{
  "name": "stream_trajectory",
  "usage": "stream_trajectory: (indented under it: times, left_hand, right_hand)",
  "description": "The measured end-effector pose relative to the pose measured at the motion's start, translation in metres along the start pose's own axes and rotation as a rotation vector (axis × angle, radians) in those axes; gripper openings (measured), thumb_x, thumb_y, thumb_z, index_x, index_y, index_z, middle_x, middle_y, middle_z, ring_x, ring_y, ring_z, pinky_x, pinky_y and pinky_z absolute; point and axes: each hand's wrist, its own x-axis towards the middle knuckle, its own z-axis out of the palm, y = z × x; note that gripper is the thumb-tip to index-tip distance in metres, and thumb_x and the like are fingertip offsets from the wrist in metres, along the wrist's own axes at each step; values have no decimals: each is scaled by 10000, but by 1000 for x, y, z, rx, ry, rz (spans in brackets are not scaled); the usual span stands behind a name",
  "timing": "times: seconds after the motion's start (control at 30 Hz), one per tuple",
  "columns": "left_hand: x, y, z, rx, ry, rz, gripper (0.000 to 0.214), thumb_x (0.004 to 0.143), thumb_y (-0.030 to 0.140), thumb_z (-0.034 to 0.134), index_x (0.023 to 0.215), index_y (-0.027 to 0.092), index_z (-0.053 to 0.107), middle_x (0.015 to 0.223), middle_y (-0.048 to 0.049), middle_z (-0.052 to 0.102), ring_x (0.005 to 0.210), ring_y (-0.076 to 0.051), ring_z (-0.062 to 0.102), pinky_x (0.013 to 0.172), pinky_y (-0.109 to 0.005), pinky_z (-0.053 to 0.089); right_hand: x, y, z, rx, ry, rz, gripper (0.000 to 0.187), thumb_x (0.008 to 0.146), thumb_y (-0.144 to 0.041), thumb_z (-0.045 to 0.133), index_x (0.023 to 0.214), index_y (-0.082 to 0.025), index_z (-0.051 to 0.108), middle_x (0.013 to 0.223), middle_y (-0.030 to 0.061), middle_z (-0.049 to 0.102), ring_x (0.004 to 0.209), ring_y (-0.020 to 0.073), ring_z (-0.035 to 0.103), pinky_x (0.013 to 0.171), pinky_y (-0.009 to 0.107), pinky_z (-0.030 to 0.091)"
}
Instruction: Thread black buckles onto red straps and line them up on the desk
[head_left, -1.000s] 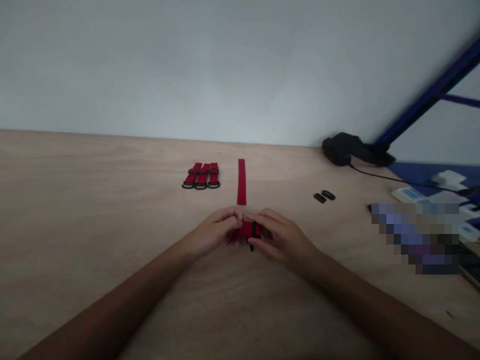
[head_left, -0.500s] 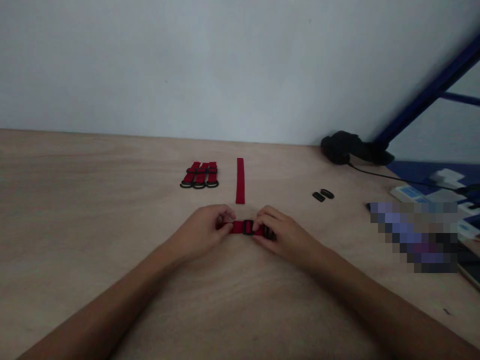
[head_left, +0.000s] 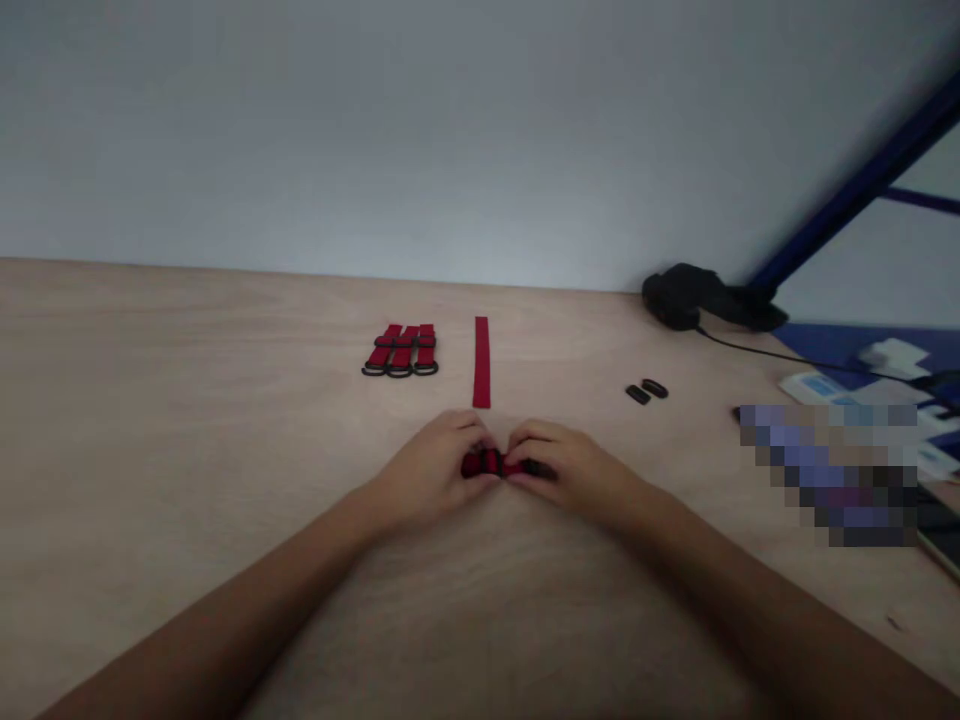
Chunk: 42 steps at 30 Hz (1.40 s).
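My left hand (head_left: 433,466) and my right hand (head_left: 571,470) are close together on the wooden table (head_left: 187,460), both pinching a short red strap (head_left: 491,464) with a black buckle on it. Only a small bunched part of the strap shows between my fingertips. Just beyond my hands a plain red strap (head_left: 481,361) lies straight on the table. To its left sit three red straps with black rings (head_left: 401,351), side by side.
Two small black buckle pieces (head_left: 646,391) lie to the right. A black device (head_left: 694,296) with a cable sits at the back right by a blue frame (head_left: 855,190). Blurred items and white boxes (head_left: 896,356) crowd the right edge.
My hands have moved closer together, and the red strap that was stretched flat between them half a second ago is now bunched up short between my fingertips.
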Motion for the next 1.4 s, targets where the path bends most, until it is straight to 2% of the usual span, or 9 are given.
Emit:
stream_trajectory:
  times: [0.43, 0.57, 0.63, 0.73, 0.93, 1.03, 1.2, 1.3, 1.4]
  left_hand:
    - [-6, -9, -11, -26, 3, -99, 186, 841, 252, 603, 997, 157, 640, 1026, -90, 568, 967, -221, 563, 856, -336, 471]
    - [-3, -2, -3, 37, 91, -253, 188, 844, 318, 581, 807, 137, 617, 897, -84, 542, 832, -220, 559, 753, -342, 480]
    - [-3, 0, 2, 131, 123, -311, 225, 846, 335, 567, 755, 137, 626, 872, -99, 536, 850, -250, 545, 779, -383, 468]
    - [-4, 2, 7, 234, 158, -364, 254, 835, 367, 578, 753, 142, 660, 866, -112, 538, 876, -281, 523, 816, -431, 444]
    - [-3, 5, 7, 160, 112, -462, 172, 816, 260, 570, 766, 139, 681, 900, -113, 540, 891, -270, 512, 829, -418, 436]
    - [-2, 8, 6, 155, 92, -475, 173, 818, 235, 542, 763, 130, 668, 929, -125, 535, 903, -271, 509, 843, -428, 435]
    - [-3, 9, 6, 165, 95, -459, 179, 817, 221, 514, 700, 136, 620, 909, -115, 529, 897, -260, 514, 834, -413, 446]
    - [-5, 7, 7, 157, 123, -439, 192, 845, 268, 514, 785, 124, 625, 902, -117, 531, 890, -262, 521, 832, -415, 454]
    - [-8, 4, 6, 115, 118, -369, 301, 823, 365, 596, 987, 115, 629, 995, -130, 537, 974, -289, 508, 878, -438, 446]
  right_hand:
    - [-7, 9, -7, 5, 67, 28, 85, 836, -145, 633, 882, -189, 690, 959, 64, 647, 850, 170, 632, 771, 305, 520]
    - [-4, 3, -2, 2, 56, 23, 83, 838, -136, 630, 882, -176, 688, 966, 73, 646, 860, 176, 626, 775, 310, 520]
    - [-3, 1, 0, -9, 58, 37, 76, 834, -136, 635, 876, -176, 683, 970, 74, 643, 873, 181, 625, 783, 313, 520]
    - [-2, 0, 1, -12, 75, 53, 82, 827, -128, 638, 867, -188, 678, 981, 68, 639, 882, 179, 627, 781, 306, 520]
    - [-2, -2, 0, -10, 84, 75, 200, 803, -114, 649, 987, -190, 656, 1005, 76, 649, 917, 201, 624, 812, 348, 524]
    - [-2, -2, 0, -17, 82, 72, 317, 815, -143, 657, 1125, -203, 634, 1042, 85, 647, 963, 216, 619, 850, 371, 521]
    - [-2, 3, 4, -77, 53, 30, 245, 871, -198, 614, 1105, -186, 684, 1004, 100, 623, 902, 210, 617, 790, 341, 532]
    - [-3, 5, 5, -118, 57, 25, 298, 870, -244, 628, 1159, -182, 667, 1013, 111, 628, 911, 225, 609, 805, 363, 522]
    - [-5, 8, 5, -161, 59, -5, 326, 863, -288, 645, 1180, -213, 663, 1006, 104, 627, 908, 228, 595, 808, 375, 508]
